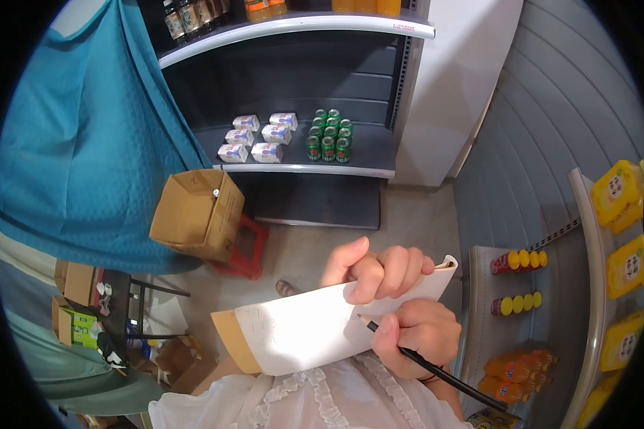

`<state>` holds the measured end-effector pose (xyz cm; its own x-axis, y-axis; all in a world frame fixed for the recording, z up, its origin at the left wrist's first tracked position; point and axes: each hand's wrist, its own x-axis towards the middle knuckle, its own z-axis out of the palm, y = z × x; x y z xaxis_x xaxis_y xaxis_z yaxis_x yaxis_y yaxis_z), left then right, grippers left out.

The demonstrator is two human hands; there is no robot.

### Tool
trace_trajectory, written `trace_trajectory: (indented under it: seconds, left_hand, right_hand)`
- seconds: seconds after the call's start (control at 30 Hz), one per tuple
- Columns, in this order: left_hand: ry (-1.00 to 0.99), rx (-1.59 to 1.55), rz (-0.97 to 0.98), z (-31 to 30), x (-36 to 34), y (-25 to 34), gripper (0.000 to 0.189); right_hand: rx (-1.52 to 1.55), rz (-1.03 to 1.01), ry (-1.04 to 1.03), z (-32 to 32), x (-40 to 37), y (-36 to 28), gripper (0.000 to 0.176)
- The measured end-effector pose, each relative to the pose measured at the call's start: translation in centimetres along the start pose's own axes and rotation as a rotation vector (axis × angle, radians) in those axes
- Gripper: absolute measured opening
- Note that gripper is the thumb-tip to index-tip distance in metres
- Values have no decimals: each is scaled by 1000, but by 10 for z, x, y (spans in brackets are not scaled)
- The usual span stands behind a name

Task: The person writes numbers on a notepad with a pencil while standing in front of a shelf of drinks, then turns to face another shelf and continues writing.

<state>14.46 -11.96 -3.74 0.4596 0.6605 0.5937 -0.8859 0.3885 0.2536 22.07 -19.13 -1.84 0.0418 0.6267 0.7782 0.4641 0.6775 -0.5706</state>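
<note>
My left hand point(386, 273) grips a notebook point(293, 336) at its upper edge, the fingers curled over onto the page. The notebook lies open and tilted in front of my body, with white pages, a tan strip along its left end and some faint pencil marks. Closed around a black pencil point(447, 373) is my right hand point(422, 336), resting against the lower right part of the page. The pencil's sharpened tip meets the paper just below my left fingers.
Ahead, a shelf point(300, 170) carries white packs point(267, 151) and green cans point(328, 146). An open cardboard box point(225, 214) sits on a red stool point(250, 250) at left, beside a blue curtain point(86, 143). Shelves on the right hold yellow packs point(626, 266) and orange bottles point(508, 370).
</note>
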Motion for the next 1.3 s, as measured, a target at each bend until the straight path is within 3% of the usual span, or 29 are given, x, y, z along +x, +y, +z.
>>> trace_trajectory:
  seconds: [0.27,0.33,0.57,0.8,0.9,1.3]
  left_hand:
    - [42,-8,44,-1,-3,2,49]
    - [-7,-16,13,-7,-1,6,49]
    - [29,45,11,-7,-4,12,49]
    - [33,-48,58,4,-2,12,50]
    - [0,-63,34,0,-7,16,50]
    - [25,13,55,2,-11,14,47]
  right_hand:
    - [-129,-23,-69,-1,3,-8,22]
    - [-176,65,-93,0,2,-10,21]
    - [-36,-18,7,7,0,-2,24]
    - [-68,-22,-88,-1,8,-7,29]
    - [-35,-57,37,2,-2,-1,23]
    - [18,-85,-21,7,5,-4,28]
